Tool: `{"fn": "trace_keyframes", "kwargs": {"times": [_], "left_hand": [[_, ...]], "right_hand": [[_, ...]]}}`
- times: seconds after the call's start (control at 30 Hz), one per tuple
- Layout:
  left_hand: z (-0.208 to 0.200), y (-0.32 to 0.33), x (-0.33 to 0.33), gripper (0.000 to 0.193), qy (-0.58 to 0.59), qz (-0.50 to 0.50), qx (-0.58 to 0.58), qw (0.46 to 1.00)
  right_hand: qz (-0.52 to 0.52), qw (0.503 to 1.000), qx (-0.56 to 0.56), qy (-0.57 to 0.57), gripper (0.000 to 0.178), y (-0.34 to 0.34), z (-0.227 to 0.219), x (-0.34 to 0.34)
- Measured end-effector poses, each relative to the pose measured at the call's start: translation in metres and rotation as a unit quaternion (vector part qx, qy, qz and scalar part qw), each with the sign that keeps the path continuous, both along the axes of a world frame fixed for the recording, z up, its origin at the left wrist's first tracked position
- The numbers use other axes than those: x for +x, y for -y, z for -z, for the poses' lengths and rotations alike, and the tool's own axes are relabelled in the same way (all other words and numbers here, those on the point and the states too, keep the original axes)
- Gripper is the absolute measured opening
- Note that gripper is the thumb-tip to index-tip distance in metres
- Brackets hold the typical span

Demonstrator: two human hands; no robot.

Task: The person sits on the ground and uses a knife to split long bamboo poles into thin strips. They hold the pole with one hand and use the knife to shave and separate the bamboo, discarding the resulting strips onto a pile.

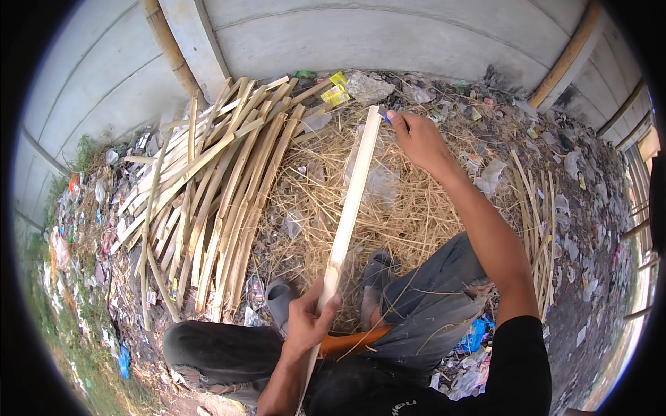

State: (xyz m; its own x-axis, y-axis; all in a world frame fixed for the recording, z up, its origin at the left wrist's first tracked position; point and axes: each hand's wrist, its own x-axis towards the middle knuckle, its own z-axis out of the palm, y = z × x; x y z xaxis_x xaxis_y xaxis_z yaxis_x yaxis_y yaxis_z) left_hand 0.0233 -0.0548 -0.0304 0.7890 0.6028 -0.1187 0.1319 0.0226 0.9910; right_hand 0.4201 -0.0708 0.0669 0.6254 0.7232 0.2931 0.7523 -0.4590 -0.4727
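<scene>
While the left hand [310, 320] grips the near end of a long pale split-bamboo strip [352, 194], the right hand [416, 139] pinches its far tip, beside a small blue object.

A crumpled yellow wrapper [336, 89] lies by the wall at the top of the bamboo heap — a small green packet [304, 74] just left of it. A blue bag [474, 335] sits beside the right knee.

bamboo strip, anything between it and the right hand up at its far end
Nothing visible. The right hand is already at the far tip of the bamboo strip, and the left hand grips its near part.
</scene>
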Motion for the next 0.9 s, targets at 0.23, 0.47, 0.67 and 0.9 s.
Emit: {"fn": "trace_keyframes", "kwargs": {"times": [0.23,0.47,0.67,0.9], "left_hand": [[-0.009,0.001,0.000,0.046,-0.013,0.009,0.007,1.000],[-0.004,0.001,-0.002,0.049,0.000,0.008,0.001,1.000],[-0.002,-0.002,-0.005,0.048,0.013,0.012,-0.053,0.998],[-0.002,0.000,-0.005,0.046,0.010,0.020,-0.085,0.996]], "right_hand": [[0.041,0.999,-0.015,0.009,0.072,0.007,-0.009,0.018],[0.045,0.997,-0.043,0.033,0.071,0.000,-0.014,0.011],[-0.011,0.998,-0.052,-0.023,0.070,-0.002,-0.017,0.002],[-0.026,0.998,-0.027,-0.051,0.078,0.010,0.011,0.024]]}}
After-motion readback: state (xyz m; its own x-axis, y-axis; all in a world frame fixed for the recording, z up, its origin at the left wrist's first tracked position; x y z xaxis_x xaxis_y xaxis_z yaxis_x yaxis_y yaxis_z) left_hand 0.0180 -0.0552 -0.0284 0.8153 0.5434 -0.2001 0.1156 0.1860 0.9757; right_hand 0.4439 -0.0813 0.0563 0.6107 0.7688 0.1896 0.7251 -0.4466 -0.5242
